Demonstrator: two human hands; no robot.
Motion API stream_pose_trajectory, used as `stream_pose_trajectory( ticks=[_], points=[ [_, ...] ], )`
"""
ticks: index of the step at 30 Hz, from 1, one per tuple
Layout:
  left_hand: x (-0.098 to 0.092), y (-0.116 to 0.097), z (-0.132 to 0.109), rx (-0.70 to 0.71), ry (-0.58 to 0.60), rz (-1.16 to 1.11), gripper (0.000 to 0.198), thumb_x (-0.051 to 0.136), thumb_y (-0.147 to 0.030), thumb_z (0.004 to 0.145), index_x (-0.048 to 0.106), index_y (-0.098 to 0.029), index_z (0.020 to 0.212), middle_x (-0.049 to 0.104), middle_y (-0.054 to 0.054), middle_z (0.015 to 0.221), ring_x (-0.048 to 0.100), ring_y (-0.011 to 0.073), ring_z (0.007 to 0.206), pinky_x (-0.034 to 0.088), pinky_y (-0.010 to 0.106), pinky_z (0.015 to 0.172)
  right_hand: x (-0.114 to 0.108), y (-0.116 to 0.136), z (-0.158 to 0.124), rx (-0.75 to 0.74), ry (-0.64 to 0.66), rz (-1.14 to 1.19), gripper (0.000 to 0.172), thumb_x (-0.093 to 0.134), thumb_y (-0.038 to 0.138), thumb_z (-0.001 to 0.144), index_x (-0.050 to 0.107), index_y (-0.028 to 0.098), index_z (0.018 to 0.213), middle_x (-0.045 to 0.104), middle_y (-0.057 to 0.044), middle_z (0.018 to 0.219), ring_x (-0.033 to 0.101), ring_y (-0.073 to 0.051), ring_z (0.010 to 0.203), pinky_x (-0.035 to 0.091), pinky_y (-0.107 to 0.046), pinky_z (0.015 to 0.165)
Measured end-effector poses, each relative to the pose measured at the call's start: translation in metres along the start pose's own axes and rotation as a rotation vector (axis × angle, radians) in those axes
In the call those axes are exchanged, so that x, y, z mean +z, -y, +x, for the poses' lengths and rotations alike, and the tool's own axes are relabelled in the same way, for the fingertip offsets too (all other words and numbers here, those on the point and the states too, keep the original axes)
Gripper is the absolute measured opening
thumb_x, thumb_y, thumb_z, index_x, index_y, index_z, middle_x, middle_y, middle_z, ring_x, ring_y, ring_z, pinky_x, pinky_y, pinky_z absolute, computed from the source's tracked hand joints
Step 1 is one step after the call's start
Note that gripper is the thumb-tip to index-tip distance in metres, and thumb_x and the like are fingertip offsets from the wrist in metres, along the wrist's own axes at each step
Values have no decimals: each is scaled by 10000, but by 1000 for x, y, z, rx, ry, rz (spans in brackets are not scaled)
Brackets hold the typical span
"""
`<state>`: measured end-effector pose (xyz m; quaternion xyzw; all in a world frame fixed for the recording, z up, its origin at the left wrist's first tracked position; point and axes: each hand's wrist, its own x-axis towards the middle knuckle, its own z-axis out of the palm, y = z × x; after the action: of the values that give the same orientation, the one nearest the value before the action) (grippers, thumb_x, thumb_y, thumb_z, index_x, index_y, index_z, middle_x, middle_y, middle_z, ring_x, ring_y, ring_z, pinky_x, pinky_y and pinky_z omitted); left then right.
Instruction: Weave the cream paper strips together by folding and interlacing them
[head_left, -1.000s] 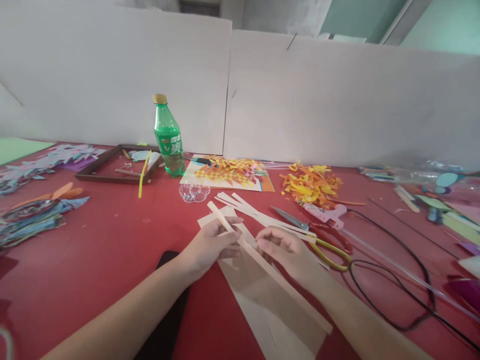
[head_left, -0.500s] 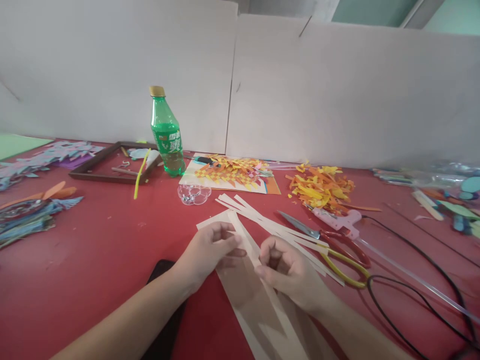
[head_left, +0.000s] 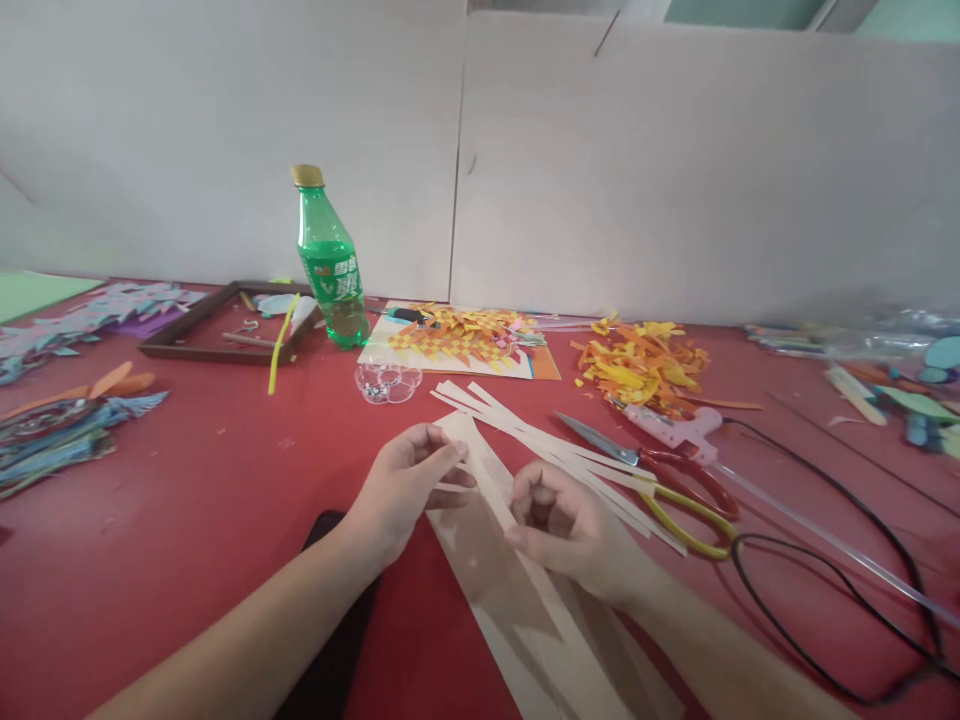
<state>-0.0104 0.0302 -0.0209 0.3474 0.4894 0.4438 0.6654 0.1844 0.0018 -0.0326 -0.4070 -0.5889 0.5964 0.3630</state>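
While one second ago the pale paper strip [head_left: 487, 485] slanted up through my left hand [head_left: 405, 490], narrow and with its far end sticking out past the fingers, it now shows broader, and that hand has slid to the end itself. I take this to mean the strip has been turned to a new face and is still being handled, not finished with. My hands are apart from each other but both clamped on it: the left pinches its far end, the right [head_left: 574, 530] has its thumb on the right edge, fingers curled. The strip is in front of me, over a larger pale sheet [head_left: 480, 580] on the red table [head_left: 247, 470]. Beyond, the clear flower-shaped tray [head_left: 414, 384] holds small beadlike bits, too tiny to tell apart. The green bottle [head_left: 334, 280], capped, is partly filled with liquid. Left of it, the brown frame [head_left: 217, 356] encloses small pale pieces and a thin stick, with a yellow strip [head_left: 281, 345] across its right side.
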Motion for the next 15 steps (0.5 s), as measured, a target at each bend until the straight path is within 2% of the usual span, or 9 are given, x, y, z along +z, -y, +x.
stream_pose_trajectory(
  ticks=[3, 5, 7, 10, 15],
  points=[
    [2, 2, -3, -13, 119, 22, 271, 765, -316, 724, 547, -160, 765, 639, -5, 728, 683, 135, 717, 559, 216, 609, 1, 4, 2, -42, -67, 28, 255, 684, 392, 787, 558, 187, 873, 544, 4, 794, 498, -115, 675, 407, -234, 606],
    [4, 3, -6, -35, 217, 62, 280, 773, -325, 715, 556, -158, 773, 664, 13, 753, 687, 151, 739, 565, 244, 624, 1, 6, 3, -43, -109, 5, 224, 649, 398, 816, 587, 185, 847, 552, 3, 764, 497, -117, 657, 410, -238, 601],
    [6, 2, -9, -60, 281, 118, 293, 767, -352, 719, 557, -154, 772, 685, 30, 744, 674, 143, 672, 557, 263, 607, 2, 6, 4, -49, -135, -23, 210, 641, 381, 820, 596, 181, 779, 553, 8, 707, 494, -115, 628, 408, -240, 591],
    [9, 1, -12, -64, 315, 190, 303, 761, -374, 717, 563, -147, 750, 696, 38, 706, 638, 115, 580, 533, 256, 595, 4, 5, 5, -60, -153, -34, 219, 659, 365, 790, 581, 179, 703, 557, 11, 655, 501, -119, 602, 412, -244, 578],
    [9, 2, -13, -27, 356, 303, 262, 725, -382, 747, 627, -139, 752, 696, 47, 719, 647, 136, 650, 530, 263, 642, 8, 6, 5, -19, -143, 3, 213, 666, 357, 763, 563, 185, 690, 568, 16, 619, 509, -117, 570, 418, -240, 551]
  ],
)
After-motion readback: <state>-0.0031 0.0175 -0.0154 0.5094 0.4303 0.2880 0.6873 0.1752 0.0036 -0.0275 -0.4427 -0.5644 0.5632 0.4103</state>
